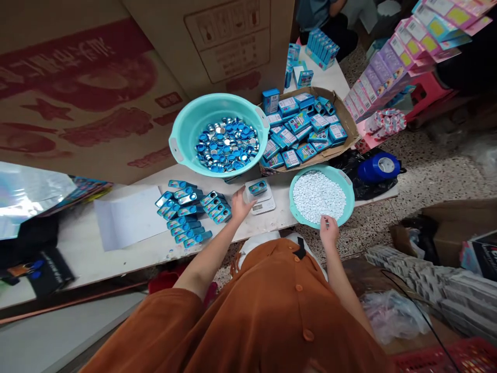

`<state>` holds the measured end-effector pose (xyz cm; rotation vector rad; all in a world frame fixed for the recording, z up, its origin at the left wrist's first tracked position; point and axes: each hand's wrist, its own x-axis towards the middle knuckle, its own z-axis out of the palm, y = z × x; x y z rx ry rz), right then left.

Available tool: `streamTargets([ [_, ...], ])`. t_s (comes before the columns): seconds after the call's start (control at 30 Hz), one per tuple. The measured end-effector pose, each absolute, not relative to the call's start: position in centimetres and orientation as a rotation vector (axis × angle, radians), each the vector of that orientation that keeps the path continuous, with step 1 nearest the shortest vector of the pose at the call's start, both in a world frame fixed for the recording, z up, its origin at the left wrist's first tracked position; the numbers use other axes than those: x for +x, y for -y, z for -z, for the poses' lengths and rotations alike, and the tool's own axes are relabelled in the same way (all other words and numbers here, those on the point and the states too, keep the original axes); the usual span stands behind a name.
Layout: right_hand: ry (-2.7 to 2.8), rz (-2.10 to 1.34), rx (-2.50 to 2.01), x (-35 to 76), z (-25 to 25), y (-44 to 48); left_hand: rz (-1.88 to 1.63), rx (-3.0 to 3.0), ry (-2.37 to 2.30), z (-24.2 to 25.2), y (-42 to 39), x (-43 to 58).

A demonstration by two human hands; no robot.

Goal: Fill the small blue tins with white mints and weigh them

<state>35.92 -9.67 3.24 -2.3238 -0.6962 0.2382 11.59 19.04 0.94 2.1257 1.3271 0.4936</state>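
Observation:
My left hand (239,206) is beside the white kitchen scale (267,205), its fingers curled round a small translucent cup-like thing (246,195). On the scale's plate stands a blue box (258,187) with a dark round hole in its top. My right hand (329,229) is at the near rim of a turquoise basin (351,199) of small white tablets (319,194). Its fingertips are pinched together, and what is between them is too small to make out. Left of the scale, several more blue boxes (216,206) stand in rows, some with dark round openings.
A larger turquoise basin (184,122) holds blue and silver caps (229,145). Beside it, a cardboard tray (349,140) is heaped with blue boxes. Big cartons (163,67) wall off the back left. A blue tape roll (378,168) lies at right. Another person (318,15) sits beyond the table.

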Motion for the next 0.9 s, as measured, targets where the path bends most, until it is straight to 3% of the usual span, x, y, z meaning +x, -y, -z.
streamTargets([
  [0.4,0.816,-0.312,-2.275,35.4,-3.7,5.5,-0.719,1.978,-1.416,-2.7,-11.2,3.6],
  [0.9,0.815,-0.349,-2.289,34.4,-2.7,4.8,-0.737,1.948,-1.448,-2.7,-11.8,2.2],
])
